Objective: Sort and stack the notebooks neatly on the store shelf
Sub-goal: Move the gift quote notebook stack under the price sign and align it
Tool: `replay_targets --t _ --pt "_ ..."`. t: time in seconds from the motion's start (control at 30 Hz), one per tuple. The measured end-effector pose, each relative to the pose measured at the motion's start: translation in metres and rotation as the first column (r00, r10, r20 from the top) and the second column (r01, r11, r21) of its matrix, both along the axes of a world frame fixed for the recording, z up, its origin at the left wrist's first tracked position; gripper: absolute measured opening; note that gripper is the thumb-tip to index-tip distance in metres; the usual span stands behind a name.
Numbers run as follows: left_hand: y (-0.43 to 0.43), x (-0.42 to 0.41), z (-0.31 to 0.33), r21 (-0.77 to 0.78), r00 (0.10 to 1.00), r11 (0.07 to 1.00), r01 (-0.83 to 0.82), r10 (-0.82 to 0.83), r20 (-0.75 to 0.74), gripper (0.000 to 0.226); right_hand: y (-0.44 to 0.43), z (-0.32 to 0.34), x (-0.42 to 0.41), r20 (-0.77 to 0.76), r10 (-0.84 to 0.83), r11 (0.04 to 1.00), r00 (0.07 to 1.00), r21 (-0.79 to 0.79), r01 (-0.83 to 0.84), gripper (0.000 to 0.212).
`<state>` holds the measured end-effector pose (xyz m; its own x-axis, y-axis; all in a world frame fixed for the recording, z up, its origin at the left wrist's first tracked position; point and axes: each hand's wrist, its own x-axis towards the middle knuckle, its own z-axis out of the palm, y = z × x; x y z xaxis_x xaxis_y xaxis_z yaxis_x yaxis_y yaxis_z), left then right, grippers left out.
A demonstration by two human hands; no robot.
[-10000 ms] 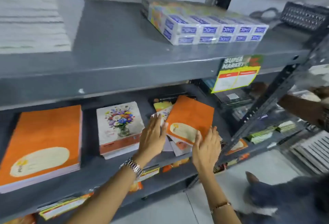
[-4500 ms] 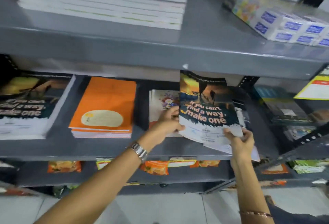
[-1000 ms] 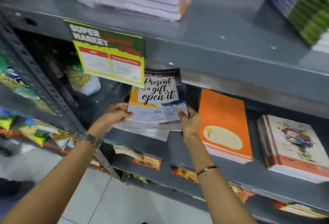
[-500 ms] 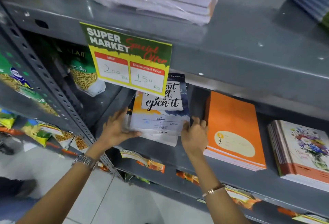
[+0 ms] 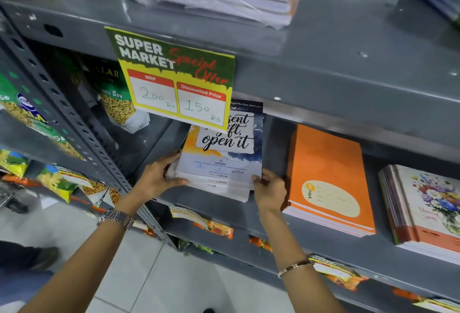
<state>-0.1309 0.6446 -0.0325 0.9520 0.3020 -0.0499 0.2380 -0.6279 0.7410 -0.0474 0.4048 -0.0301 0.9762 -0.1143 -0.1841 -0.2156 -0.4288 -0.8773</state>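
Since a second ago you've lowered the "open it" notebooks [image 5: 219, 163] flat onto the shelf [image 5: 219, 200]. Your left hand [image 5: 156, 178] and right hand [image 5: 270, 192] now clasp the stack's sides, no longer lifting it.

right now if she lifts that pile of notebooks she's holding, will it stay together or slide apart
The pile of notebooks would probably slide apart: its lower edges already sit staggered. The thin soft covers likely bend if lifted from one side. With the left hand and right hand at both sides, it should hold.
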Motion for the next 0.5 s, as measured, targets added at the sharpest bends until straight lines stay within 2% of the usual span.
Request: replay_targets --t 0.2,0.5 --pt "0.004 -0.004 0.002 -0.257 1.0 0.966 -0.029 0.027 -0.009 0.068 0.01 -0.005 -0.022 0.007 -0.047 0.999 0.999 0.024 0.046 0.014" --pt "0.006 -0.007 -0.007 -0.229 0.999 0.973 -0.043 0.044 -0.002 0.07 0.013 -0.005 -0.035 0.024 -0.059 0.997 0.998 0.042 0.058 0.024"
